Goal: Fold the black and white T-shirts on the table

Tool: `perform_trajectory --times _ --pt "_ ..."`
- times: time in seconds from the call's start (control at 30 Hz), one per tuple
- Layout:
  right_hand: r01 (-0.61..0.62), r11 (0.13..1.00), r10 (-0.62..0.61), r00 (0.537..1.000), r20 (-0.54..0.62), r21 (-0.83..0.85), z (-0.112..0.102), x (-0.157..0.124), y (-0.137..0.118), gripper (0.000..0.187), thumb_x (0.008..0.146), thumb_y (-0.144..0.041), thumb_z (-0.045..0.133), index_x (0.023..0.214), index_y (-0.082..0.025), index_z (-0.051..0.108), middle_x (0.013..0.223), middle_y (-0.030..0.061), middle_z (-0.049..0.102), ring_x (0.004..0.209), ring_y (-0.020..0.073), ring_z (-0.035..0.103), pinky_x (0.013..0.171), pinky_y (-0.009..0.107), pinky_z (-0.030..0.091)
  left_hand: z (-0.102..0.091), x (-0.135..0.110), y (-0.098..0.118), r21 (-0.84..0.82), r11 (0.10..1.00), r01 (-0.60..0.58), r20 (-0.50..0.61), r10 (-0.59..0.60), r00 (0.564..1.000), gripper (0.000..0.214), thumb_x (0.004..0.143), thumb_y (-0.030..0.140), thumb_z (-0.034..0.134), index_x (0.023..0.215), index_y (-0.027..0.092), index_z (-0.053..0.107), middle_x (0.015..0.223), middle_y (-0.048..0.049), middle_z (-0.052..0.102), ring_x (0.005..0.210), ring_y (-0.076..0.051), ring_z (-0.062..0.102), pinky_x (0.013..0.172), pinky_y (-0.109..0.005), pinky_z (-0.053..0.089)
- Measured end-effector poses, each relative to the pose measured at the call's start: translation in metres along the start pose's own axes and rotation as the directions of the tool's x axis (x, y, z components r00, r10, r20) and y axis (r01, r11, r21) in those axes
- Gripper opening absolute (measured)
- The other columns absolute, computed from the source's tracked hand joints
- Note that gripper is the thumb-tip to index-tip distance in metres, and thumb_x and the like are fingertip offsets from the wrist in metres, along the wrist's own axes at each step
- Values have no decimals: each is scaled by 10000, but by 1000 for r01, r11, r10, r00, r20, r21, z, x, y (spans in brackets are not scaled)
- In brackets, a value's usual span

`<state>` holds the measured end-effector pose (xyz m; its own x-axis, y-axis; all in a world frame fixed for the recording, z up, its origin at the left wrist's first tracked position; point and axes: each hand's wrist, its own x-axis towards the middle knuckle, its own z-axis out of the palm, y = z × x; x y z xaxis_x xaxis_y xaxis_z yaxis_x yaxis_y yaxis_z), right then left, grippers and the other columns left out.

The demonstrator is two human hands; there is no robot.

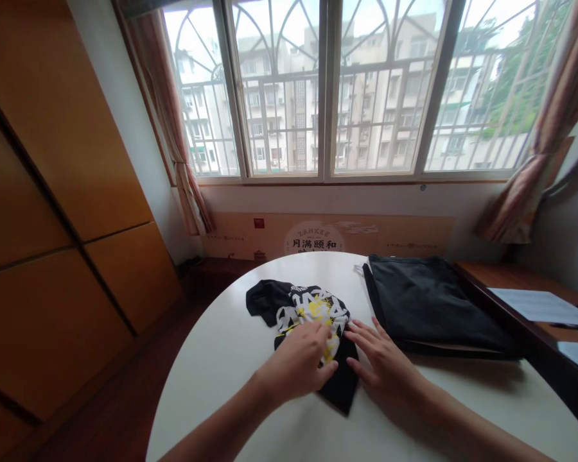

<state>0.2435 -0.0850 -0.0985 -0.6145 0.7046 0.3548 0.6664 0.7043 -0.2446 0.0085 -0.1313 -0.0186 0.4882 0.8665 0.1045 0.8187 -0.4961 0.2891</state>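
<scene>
A crumpled black T-shirt (302,307) with a white and yellow print lies on a round white table (231,359). My left hand (298,362) rests on the shirt's near part, fingers curled down onto the fabric. My right hand (383,359) lies flat at the shirt's right edge, fingers spread and touching the cloth. A folded dark garment (428,305) sits just to the right of both hands.
A dark wooden desk (510,282) with white papers (542,305) stands at the right. A wooden wardrobe (52,212) fills the left. Barred windows (322,90) with curtains are behind the table, and a printed cardboard sheet (318,234) leans on the wall.
</scene>
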Motion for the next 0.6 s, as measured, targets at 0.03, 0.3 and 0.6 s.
perform_trajectory --times 0.03,0.3,0.6 --pt "26 999 -27 999 39 33 -2 0 -1 452 979 -329 589 1382 -142 671 1551 207 561 1497 357 462 1268 663 231 -1 0 -6 34 999 5 -32 -4 999 487 874 376 706 1307 171 616 1323 -175 646 1264 -367 578 1120 -467 415" --pt "73 972 -113 979 172 225 -11 -3 -12 654 923 -424 704 1508 -152 598 1585 216 514 1475 390 485 1245 593 341 1 12 -30 -24 980 200 -159 -201 967 207 1035 226 409 1005 185 610 1026 -134 711 957 -266 676 884 -358 482" --pt "117 938 -113 993 -33 327 -15 -3 -14 230 984 -193 462 922 -215 682 1052 107 751 960 255 699 895 381 561 -10 17 -70 -364 869 334 -452 -479 753 188 1042 282 466 874 229 533 769 -24 677 734 -197 662 670 -281 411"
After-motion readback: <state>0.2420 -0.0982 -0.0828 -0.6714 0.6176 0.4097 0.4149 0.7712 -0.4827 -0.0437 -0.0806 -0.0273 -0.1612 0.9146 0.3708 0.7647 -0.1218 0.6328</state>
